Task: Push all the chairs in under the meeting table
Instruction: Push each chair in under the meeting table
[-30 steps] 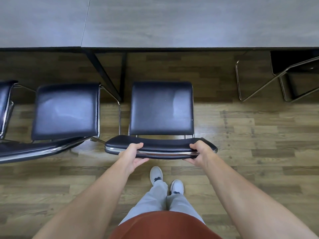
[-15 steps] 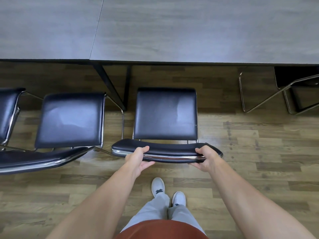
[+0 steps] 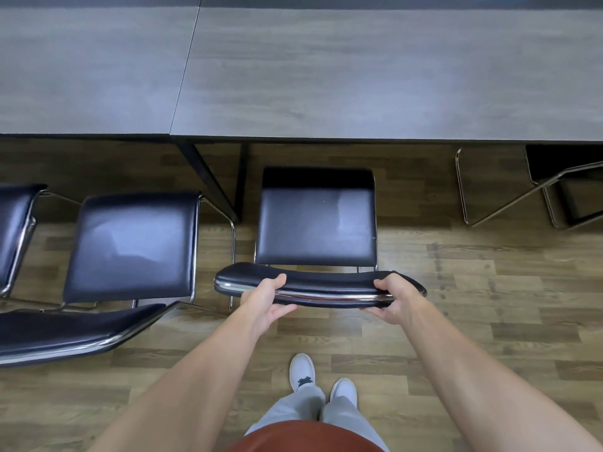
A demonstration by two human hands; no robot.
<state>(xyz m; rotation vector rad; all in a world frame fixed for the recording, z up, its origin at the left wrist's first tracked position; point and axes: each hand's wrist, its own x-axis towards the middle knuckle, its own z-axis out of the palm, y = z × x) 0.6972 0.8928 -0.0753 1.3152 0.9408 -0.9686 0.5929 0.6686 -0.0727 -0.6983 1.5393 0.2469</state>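
Observation:
A black padded chair [image 3: 316, 226] with a chrome frame stands straight ahead of me, its seat just short of the grey meeting table [image 3: 326, 76]. My left hand [image 3: 266, 300] grips the left part of its backrest [image 3: 319, 285], and my right hand [image 3: 393, 296] grips the right end. A second black chair [image 3: 130, 243] stands to the left, clear of the table edge. A third chair [image 3: 13, 230] shows partly at the far left edge.
Black table legs [image 3: 212, 184] come down between the two nearer chairs. At the right, a chrome chair frame [image 3: 509, 197] sits under the table. The floor is wood plank, and my feet [image 3: 321, 380] stand behind the chair.
The chair in my hands has moved forward toward the table, and I have stepped closer. More of the tabletop shows now. Both hands keep the same grip.

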